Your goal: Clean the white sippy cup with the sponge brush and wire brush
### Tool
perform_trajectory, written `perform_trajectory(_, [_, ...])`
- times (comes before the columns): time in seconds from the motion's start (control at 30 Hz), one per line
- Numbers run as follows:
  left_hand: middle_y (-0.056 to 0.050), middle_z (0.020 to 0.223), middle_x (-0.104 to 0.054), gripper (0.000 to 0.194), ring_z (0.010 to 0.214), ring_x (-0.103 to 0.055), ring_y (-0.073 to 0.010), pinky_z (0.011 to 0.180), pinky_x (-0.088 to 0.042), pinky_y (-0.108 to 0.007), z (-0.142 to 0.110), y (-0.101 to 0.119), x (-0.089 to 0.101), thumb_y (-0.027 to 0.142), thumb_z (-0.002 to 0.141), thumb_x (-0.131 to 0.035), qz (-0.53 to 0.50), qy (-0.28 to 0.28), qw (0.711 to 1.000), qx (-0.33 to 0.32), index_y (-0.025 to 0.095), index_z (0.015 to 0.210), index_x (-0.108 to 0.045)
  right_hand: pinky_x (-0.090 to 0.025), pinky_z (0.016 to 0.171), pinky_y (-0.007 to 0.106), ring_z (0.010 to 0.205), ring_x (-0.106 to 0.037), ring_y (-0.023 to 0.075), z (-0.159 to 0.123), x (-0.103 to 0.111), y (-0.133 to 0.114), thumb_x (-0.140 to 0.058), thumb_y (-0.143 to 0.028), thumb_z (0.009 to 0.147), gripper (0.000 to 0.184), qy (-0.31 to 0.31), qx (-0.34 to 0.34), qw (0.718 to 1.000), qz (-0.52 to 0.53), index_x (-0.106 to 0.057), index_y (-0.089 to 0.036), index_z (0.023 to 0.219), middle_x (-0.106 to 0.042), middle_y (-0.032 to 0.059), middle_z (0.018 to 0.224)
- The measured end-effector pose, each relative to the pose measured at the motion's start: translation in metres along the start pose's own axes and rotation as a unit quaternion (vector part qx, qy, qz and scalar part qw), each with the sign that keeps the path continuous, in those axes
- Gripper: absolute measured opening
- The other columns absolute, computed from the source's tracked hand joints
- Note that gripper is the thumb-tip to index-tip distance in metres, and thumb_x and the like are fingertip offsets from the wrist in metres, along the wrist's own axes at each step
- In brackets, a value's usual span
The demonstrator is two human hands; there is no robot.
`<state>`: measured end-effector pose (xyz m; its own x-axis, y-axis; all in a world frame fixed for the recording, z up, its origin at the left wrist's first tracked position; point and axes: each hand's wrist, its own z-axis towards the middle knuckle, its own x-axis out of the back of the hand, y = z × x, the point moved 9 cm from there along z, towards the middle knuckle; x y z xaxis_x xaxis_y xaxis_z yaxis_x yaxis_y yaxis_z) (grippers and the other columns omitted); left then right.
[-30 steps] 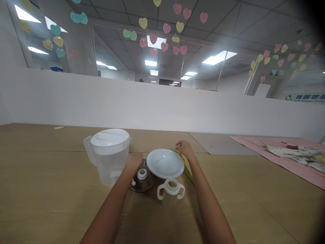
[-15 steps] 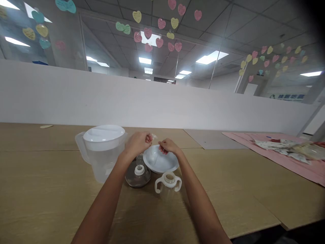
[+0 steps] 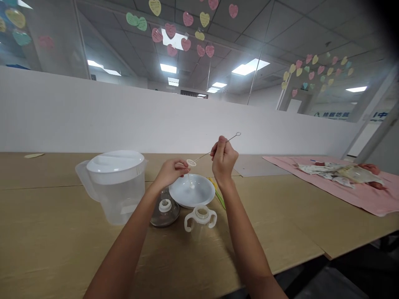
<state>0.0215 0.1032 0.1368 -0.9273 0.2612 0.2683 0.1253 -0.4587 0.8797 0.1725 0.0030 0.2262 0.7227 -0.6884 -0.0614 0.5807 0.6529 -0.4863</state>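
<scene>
Pinches clear rimmed piece [image 3: 191, 164] in left hand [image 3: 171, 172] over white bowl [image 3: 208, 189]; clasps looped wire [image 3: 203, 157] in right hand [image 3: 224, 159], slanting to rim. Notes open-topped bottle [image 3: 201, 220] and white ring [image 3: 165, 209] on dark dish [image 3: 157, 219]; cannot tell contents of lidded pitcher [image 3: 116, 185].

The wire [image 3: 203, 156] is silvery grey; the bowl [image 3: 206, 192] and bottle handles [image 3: 187, 223] are white, the surface [image 3: 56, 249] tan, the cloth [image 3: 352, 201] pink.
</scene>
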Motion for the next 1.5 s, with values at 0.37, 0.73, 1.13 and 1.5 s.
perform_trajectory(0.37, [-0.003, 0.072, -0.064, 0.028, 0.066, -0.057, -0.012, 0.058, -0.045, -0.022, 0.003, 0.0, -0.003, 0.031, 0.061, -0.065, -0.025, 0.009, 1.0, -0.01, 0.013, 0.082, -0.057, -0.034, 0.048, 0.019, 0.044, -0.043, 0.006, -0.001, -0.012, 0.008, -0.027, -0.047, 0.087, 0.045, -0.049, -0.019, 0.999, 0.002, -0.043, -0.018, 0.056, -0.045, -0.0041, 0.047])
perform_trajectory(0.73, [-0.001, 0.069, -0.062, 0.019, 0.066, -0.054, -0.0137, 0.06, -0.041, -0.023, -0.004, 0.019, -0.01, 0.029, 0.068, -0.053, 0.075, -0.01, 0.996, -0.038, 0.012, 0.068, -0.063, -0.033, 0.049, 0.019, 0.044, -0.044, 0.0057, -0.002, -0.013, 0.0, -0.027, -0.046, 0.087, 0.046, -0.069, -0.006, 0.998, -0.003, -0.043, -0.018, 0.055, -0.045, -0.0042, 0.046])
perform_trajectory(1.13, [0.0, 0.061, -0.055, 0.023, 0.063, -0.049, -0.0143, 0.056, -0.036, -0.022, -0.003, 0.018, -0.01, 0.032, 0.069, -0.05, 0.087, -0.019, 0.994, -0.06, 0.012, 0.066, -0.06, -0.032, 0.049, 0.019, 0.043, -0.042, 0.0054, -0.003, -0.014, -0.01, -0.028, -0.042, 0.088, 0.043, -0.077, 0.05, 0.995, -0.039, -0.045, -0.018, 0.057, -0.045, -0.0039, 0.048])
perform_trajectory(1.5, [-0.003, 0.072, -0.062, 0.021, 0.069, -0.053, -0.0153, 0.064, -0.038, -0.024, -0.005, 0.024, -0.014, 0.03, 0.07, -0.054, 0.027, -0.032, 0.997, -0.06, 0.012, 0.071, -0.065, -0.035, 0.056, 0.021, 0.052, -0.051, 0.0095, -0.008, -0.032, -0.005, -0.026, -0.044, 0.088, 0.047, -0.158, 0.061, 0.978, -0.119, -0.058, -0.018, 0.066, -0.056, -0.0002, 0.055])
